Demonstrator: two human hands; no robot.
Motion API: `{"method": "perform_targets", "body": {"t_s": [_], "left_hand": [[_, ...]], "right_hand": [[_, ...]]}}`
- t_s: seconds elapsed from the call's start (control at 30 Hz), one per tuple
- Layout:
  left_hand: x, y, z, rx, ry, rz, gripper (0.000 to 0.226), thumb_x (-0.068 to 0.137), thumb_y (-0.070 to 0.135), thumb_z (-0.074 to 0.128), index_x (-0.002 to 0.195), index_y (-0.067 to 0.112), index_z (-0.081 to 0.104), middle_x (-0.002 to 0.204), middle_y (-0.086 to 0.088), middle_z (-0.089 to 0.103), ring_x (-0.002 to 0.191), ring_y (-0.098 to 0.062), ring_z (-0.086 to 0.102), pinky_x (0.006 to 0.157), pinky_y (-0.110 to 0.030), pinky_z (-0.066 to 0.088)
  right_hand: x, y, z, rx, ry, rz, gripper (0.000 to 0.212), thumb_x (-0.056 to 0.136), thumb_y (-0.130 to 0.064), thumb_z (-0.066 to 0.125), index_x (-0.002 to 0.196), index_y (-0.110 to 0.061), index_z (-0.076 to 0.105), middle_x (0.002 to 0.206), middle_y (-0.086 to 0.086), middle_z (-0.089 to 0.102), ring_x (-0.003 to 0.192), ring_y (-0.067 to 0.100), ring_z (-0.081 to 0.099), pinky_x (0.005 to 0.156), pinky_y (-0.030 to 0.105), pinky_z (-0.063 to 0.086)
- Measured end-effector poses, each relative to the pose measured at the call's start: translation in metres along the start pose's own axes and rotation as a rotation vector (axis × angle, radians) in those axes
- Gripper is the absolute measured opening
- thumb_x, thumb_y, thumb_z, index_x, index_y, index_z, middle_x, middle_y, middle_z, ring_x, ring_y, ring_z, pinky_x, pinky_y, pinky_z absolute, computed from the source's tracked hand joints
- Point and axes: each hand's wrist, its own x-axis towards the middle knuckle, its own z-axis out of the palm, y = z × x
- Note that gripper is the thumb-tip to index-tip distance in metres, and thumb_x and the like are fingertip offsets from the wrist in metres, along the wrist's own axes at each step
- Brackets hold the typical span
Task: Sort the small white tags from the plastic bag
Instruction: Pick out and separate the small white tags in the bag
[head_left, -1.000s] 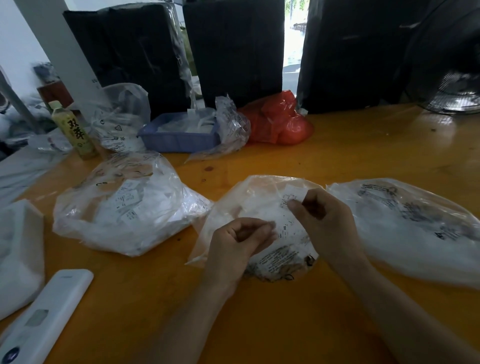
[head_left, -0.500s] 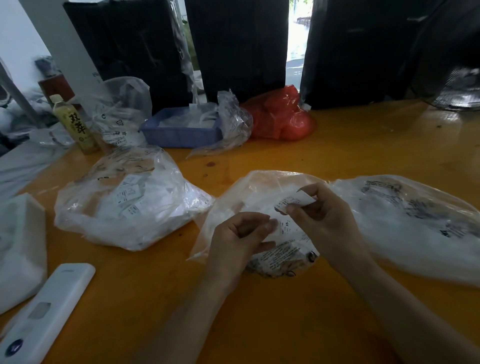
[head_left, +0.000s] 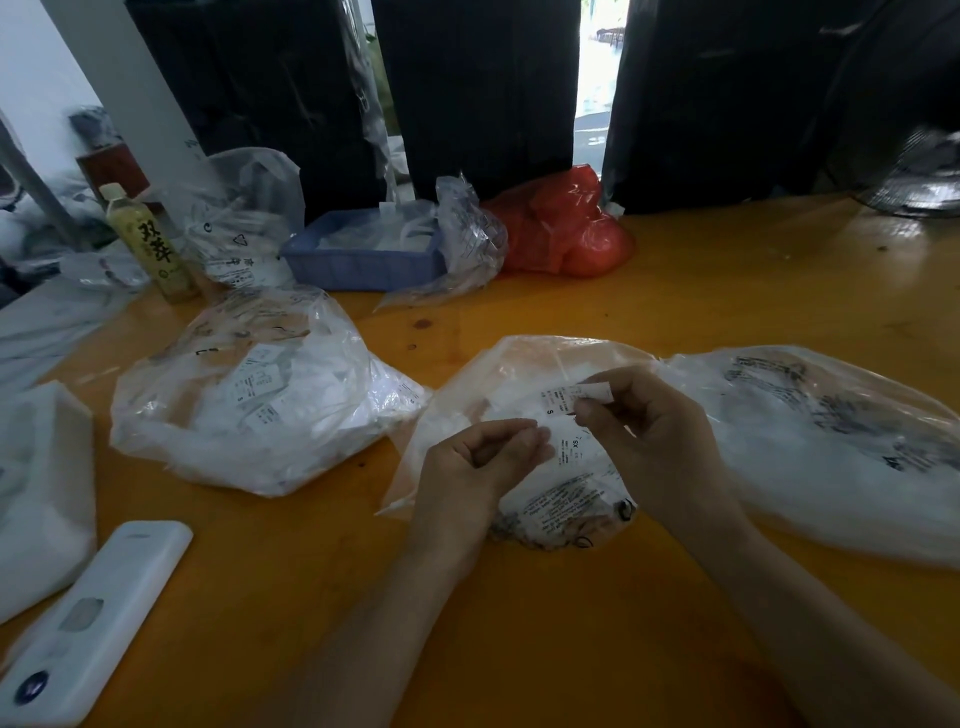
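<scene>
I have my right hand (head_left: 660, 447) pinching one small white tag (head_left: 592, 391) by its edge, fingers curled, lifted just above the middle plastic bag (head_left: 524, 374) on the surface (head_left: 675, 291). My left hand (head_left: 478, 462) is curled too, fingertips touching another tag (head_left: 569, 447) lying on that bag; whether it truly grips it I cannot tell. More tags sit in the left bag (head_left: 260, 395) and the right bag (head_left: 831, 441). My worry: the tags are thin and may cling together, so I could lift two at once or drop this one back among the unsorted ones
</scene>
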Motion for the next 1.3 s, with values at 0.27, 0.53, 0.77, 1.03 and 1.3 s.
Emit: {"method": "perform_targets", "body": {"t_s": [0.27, 0.53, 0.77, 1.03, 1.3], "left_hand": [[0.0001, 0.0006, -0.0014, 0.09, -0.041, 0.012, 0.025, 0.085, 0.036, 0.087, 0.11, 0.034, 0.08, 0.108, -0.005, 0.082, 0.111, -0.018, 0.077, 0.094, -0.026, 0.06], [0.0007, -0.001, -0.0029, 0.114, -0.03, 0.004, 0.036, 0.078, 0.051, 0.09, 0.109, 0.038, 0.079, 0.108, -0.003, 0.082, 0.108, -0.019, 0.078, 0.092, -0.031, 0.061], [0.0006, 0.0003, -0.003, 0.064, 0.018, 0.008, 0.024, 0.082, 0.031, 0.085, 0.105, 0.024, 0.081, 0.105, -0.006, 0.082, 0.099, -0.023, 0.08, 0.078, -0.028, 0.064], [0.0036, 0.0001, -0.0061, 0.132, 0.03, 0.01, 0.022, 0.093, 0.019, 0.08, 0.115, 0.017, 0.076, 0.102, 0.001, 0.083, 0.098, -0.021, 0.08, 0.073, -0.028, 0.064], [0.0017, 0.0017, -0.0072, 0.112, -0.057, -0.02, 0.037, 0.083, 0.032, 0.085, 0.111, 0.012, 0.072, 0.1, -0.011, 0.082, 0.099, -0.025, 0.08, 0.079, -0.027, 0.063]], "right_hand": [[-0.0028, -0.0044, 0.0, -0.159, -0.012, -0.09, 0.012, 0.095, -0.017, 0.069, 0.103, -0.026, 0.069, 0.091, -0.022, 0.07, 0.091, -0.001, 0.066, 0.077, 0.009, 0.049], [-0.0026, -0.0023, -0.0003, -0.322, -0.066, -0.143, 0.014, 0.093, -0.009, 0.072, 0.105, -0.016, 0.073, 0.097, -0.008, 0.07, 0.096, 0.0, 0.059, 0.082, 0.005, 0.043], [0.0, -0.0017, -0.0045, -0.384, -0.119, -0.177, 0.014, 0.094, -0.008, 0.068, 0.103, -0.017, 0.074, 0.092, -0.01, 0.068, 0.085, 0.007, 0.058, 0.075, 0.013, 0.045], [0.0022, -0.0007, -0.0062, -0.385, -0.137, -0.164, 0.013, 0.095, -0.009, 0.066, 0.103, -0.016, 0.073, 0.095, -0.008, 0.067, 0.086, 0.007, 0.059, 0.075, 0.017, 0.047], [-0.0001, -0.0026, -0.0017, -0.373, -0.063, -0.202, 0.016, 0.095, -0.009, 0.068, 0.107, -0.017, 0.074, 0.1, -0.009, 0.068, 0.09, 0.005, 0.06, 0.08, 0.016, 0.048]]}}
